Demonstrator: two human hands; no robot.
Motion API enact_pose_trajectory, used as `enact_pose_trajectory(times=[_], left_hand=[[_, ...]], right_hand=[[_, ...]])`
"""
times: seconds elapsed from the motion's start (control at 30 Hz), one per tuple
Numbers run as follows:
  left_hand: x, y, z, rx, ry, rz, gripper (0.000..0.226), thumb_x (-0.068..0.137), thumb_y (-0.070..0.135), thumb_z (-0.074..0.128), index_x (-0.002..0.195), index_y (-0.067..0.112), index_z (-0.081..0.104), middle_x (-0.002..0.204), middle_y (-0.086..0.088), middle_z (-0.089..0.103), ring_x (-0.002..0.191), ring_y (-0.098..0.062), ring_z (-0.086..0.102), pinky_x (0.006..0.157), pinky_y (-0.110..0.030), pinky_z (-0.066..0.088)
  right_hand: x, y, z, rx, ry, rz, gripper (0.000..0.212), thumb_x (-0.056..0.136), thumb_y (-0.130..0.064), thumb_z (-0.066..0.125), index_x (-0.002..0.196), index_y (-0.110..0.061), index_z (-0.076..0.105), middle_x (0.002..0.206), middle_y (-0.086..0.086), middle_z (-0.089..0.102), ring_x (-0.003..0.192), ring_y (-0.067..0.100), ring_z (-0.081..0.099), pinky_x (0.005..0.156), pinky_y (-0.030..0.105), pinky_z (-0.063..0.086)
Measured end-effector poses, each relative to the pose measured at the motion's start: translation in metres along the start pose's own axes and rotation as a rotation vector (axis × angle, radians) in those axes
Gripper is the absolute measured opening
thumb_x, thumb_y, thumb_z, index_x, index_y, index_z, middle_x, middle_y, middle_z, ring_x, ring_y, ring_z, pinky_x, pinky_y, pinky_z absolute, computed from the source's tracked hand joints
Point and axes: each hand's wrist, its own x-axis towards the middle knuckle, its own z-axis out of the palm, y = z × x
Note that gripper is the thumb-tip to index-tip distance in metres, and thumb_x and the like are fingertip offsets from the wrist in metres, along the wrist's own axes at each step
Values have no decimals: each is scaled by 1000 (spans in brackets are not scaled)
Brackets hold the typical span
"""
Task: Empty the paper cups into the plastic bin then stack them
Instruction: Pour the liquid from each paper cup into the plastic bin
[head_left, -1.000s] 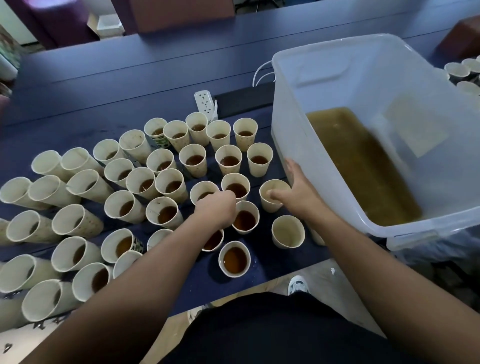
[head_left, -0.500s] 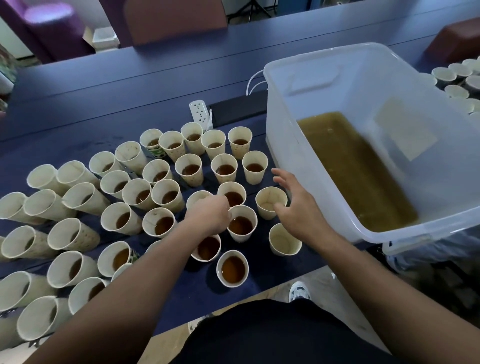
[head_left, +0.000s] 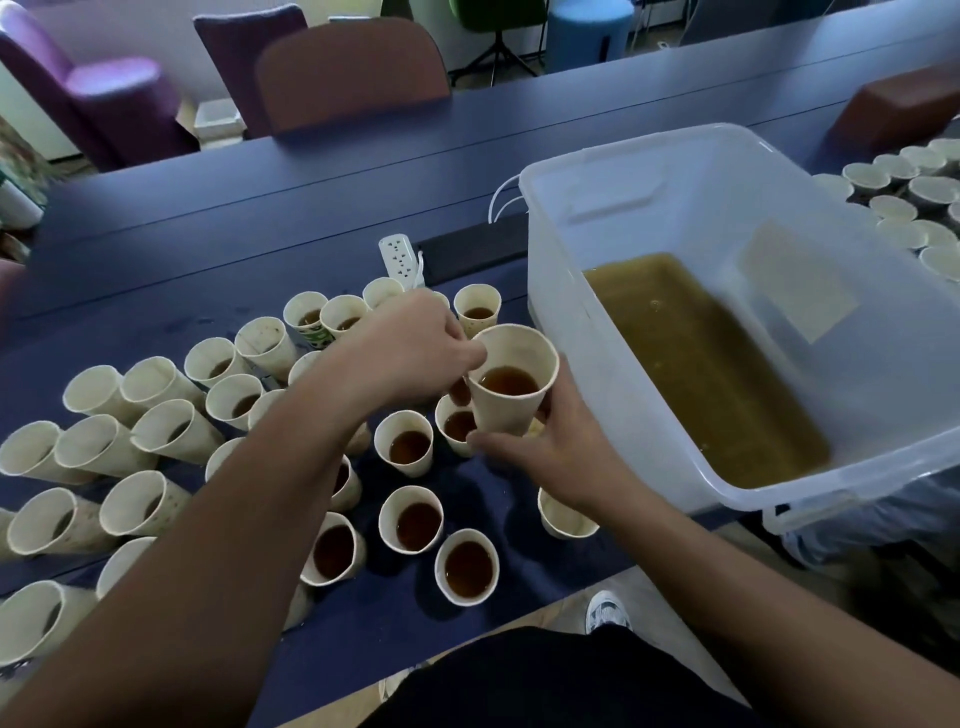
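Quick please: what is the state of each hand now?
Left hand: pinches the rim of the lifted paper cup.
Right hand: grips the same cup from below.

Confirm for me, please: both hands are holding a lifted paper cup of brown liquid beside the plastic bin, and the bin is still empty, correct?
Not quite. The head view shows the plastic bin already holds a pool of brownish liquid. The rest stands: the left hand pinches the rim and the right hand grips the base of the lifted paper cup of brown liquid beside the bin.

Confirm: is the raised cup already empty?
No. The raised cup, held between the left hand and right hand, holds brown liquid.
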Motion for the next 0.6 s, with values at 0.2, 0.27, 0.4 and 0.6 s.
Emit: enact_pose_trajectory(times=[0.2, 0.27, 0.4, 0.6], left_hand=[[-16, 25, -20, -227, 67, 102, 48, 97, 44, 59, 68, 8, 70, 60, 3, 71, 45, -16, 40, 50, -26, 39], [-18, 31, -27, -339, 128, 133, 47, 98, 51, 56, 78, 13, 76, 66, 1, 74, 47, -15, 43, 53, -27, 41], [-6, 31, -26, -353, 255, 171, 32, 99, 44, 58, 85, 21, 74, 67, 7, 74, 47, -12, 46, 55, -26, 43], [17, 30, 10, -269, 161, 242, 7, 96, 33, 64, 100, 28, 68, 70, 8, 72, 52, 0, 56, 66, -29, 50]], right_hand=[[2, -31, -12, 103, 240, -166, 70, 71, -6, 87, 125, -24, 47, 114, 0, 62, 102, 7, 63, 81, 15, 48], [3, -41, -23, 122, 245, -195, 69, 70, -8, 87, 127, -17, 48, 112, 1, 65, 101, 10, 64, 81, 20, 51], [11, -56, -56, 31, 255, -237, 65, 68, -15, 83, 124, -6, 53, 109, 4, 67, 97, 10, 65, 81, 21, 49], [9, -71, -114, -201, 320, -226, 65, 73, -15, 86, 120, -29, 44, 105, -18, 57, 93, -13, 56, 75, 7, 46]])
